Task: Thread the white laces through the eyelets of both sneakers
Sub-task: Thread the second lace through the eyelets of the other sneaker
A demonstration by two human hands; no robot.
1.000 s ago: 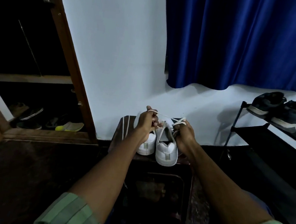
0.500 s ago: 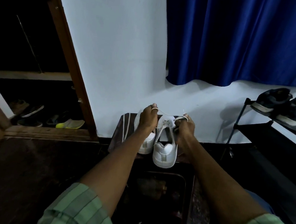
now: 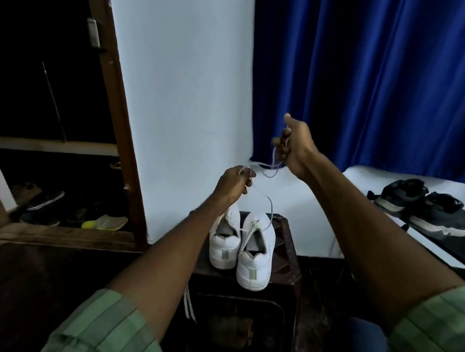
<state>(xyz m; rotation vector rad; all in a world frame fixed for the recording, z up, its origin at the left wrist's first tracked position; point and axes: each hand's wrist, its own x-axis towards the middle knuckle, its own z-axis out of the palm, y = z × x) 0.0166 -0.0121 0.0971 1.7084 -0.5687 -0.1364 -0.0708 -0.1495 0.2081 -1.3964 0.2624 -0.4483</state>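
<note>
From the head view, my left hand (image 3: pixel 231 185) is curled around one end of the white lace (image 3: pixel 270 210), raised just above the left sneaker (image 3: pixel 224 241). My right hand (image 3: pixel 293 146) is higher and farther right, in front of the blue curtain (image 3: pixel 376 82), fingers pinched on the other end, with a small loop of lace hanging below it. The lace runs down from both hands to the eyelets near the toe of the right sneaker (image 3: pixel 255 256), so I judge I am drawing the slack through and evening the two ends. To do this well I would pull both ends upward with equal tension, so neither end slips out, and keep the shoe from tipping or lifting.

Both sneakers stand side by side, touching, heels toward me, on a small dark table (image 3: pixel 289 255). The right sneaker's heel sits at the near edge, so a hard tug could drag it off. A second lace (image 3: pixel 189 305) hangs over the table's near left edge. There is open room above and to the right; the shoe rack (image 3: pixel 460 246) stands well apart on the right, the door frame (image 3: pixel 117 125) on the left.
</note>
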